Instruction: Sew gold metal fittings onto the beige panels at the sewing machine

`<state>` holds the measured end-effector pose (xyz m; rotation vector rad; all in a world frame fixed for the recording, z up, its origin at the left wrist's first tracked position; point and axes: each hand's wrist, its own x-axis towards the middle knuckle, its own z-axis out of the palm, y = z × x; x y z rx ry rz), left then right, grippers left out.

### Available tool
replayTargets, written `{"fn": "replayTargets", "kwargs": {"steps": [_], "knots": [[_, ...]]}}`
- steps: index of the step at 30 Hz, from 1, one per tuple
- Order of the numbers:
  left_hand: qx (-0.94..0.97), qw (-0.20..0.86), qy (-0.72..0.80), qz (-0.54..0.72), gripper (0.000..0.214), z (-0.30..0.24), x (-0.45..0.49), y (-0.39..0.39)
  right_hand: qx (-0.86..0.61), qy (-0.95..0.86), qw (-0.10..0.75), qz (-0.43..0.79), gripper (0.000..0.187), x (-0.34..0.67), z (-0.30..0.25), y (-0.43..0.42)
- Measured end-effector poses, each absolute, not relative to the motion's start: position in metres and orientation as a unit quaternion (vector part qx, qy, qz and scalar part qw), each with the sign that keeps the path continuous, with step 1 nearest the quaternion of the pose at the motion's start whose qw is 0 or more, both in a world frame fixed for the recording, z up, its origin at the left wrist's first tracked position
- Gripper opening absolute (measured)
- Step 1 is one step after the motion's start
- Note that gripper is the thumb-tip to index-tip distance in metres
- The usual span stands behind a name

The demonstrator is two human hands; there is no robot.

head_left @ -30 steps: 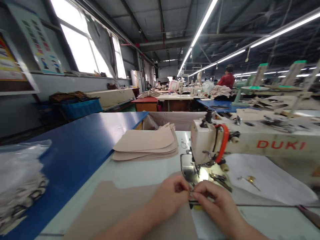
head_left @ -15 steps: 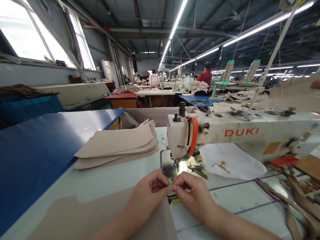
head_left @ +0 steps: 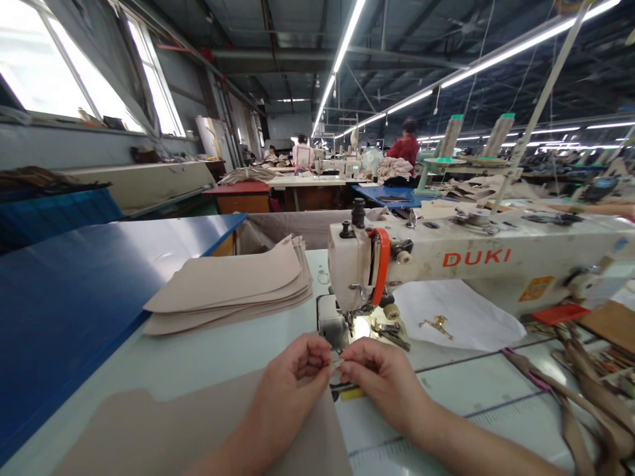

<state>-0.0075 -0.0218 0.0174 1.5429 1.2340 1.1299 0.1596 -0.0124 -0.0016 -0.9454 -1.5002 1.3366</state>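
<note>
My left hand (head_left: 296, 380) and my right hand (head_left: 384, 378) meet just in front of the sewing machine's needle area, each pinching an end of a small, thin, light-coloured piece (head_left: 336, 363). It is too small to name. Beneath my left hand and forearm lies a beige fabric panel (head_left: 198, 423), flat on the table. The white sewing machine (head_left: 421, 254), marked DUKI, stands right behind my hands, its lamp lit by the needle. A few small gold-coloured metal parts (head_left: 437, 325) rest on a white sheet (head_left: 476, 327) under the machine's arm.
A stack of beige fabric panels (head_left: 228, 284) lies left of the machine, beside a blue table (head_left: 99, 284). Brown straps (head_left: 570, 410) and a red tray (head_left: 560, 313) are at the right. Thread cones (head_left: 499, 139) stand behind. A person in red (head_left: 407, 147) works farther back.
My fingertips have moved slightly apart, and more of the small light piece shows between them. The view has shifted a little.
</note>
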Motion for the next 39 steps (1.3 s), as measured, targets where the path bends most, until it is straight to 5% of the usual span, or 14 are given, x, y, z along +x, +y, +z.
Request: {"fn": "replayTargets", "kwargs": {"steps": [6,19,26,39], "knots": [[0.633,0.473,0.476,0.386,0.013,0.014,-0.012,-0.018,-0.387,-0.588,0.438,0.559,0.009,0.159,0.001,-0.012],[0.72,0.305,0.532,0.324,0.015,0.027,-0.02,-0.025,-0.428,-0.751,0.384,0.324,0.013,0.164,0.005,-0.013],[0.79,-0.04,0.577,0.206,0.045,0.007,-0.079,-0.028,-0.431,-0.708,0.391,0.4,0.011,0.164,0.0,-0.015],[0.843,-0.036,0.524,0.117,0.049,0.006,-0.047,-0.032,-0.425,-0.651,0.383,0.499,0.011,0.173,0.006,-0.021]]}}
